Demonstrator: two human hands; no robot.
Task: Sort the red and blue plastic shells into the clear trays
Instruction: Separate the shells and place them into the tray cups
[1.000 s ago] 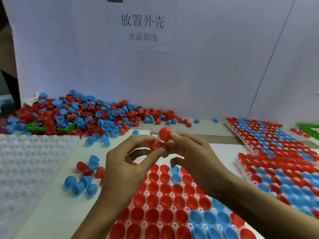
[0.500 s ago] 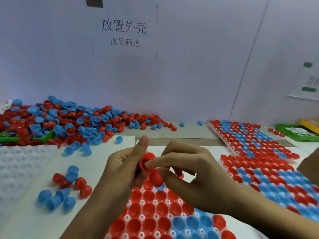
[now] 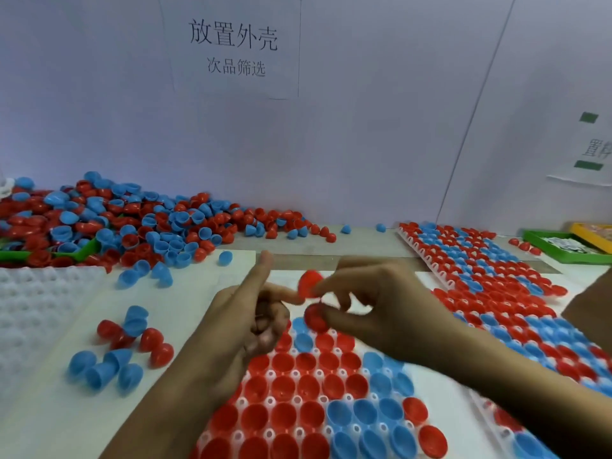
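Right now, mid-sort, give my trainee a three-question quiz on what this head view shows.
1. True or false: the right hand holds two red plastic half-shells, an upper red shell and a lower red shell.
2. Which loose cluster of shells lies nearest the left hand?
A. the small group of red and blue shells on the white sheet
B. the big mixed heap of shells against the wall
3. Fill in: both held shells hang over the far end of the ____ clear plastic tray.

Key
1. True
2. A
3. Nearest, the one partly filled with red and blue shells in front of the person.
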